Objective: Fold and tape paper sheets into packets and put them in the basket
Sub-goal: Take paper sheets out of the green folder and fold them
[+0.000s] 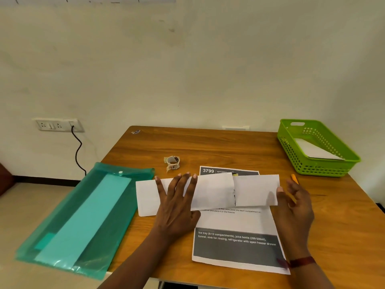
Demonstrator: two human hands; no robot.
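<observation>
**Folding a sheet on the table**

We saw a folded white sheet point(210, 191) lying across the table point(208, 142), partly over a printed page point(237, 243). Our left hand point(177, 205) lay flat on the sheet's left half, fingers spread, gripping nothing. Our right hand point(295, 203) stood open at the sheet's right end, its thumb touching the edge. A tape roll point(172, 162) sat just beyond the sheet. The green basket point(316, 165), at the far right corner, held a white packet point(314, 151). A teal folder point(87, 215) overhung the table's left edge.
</observation>
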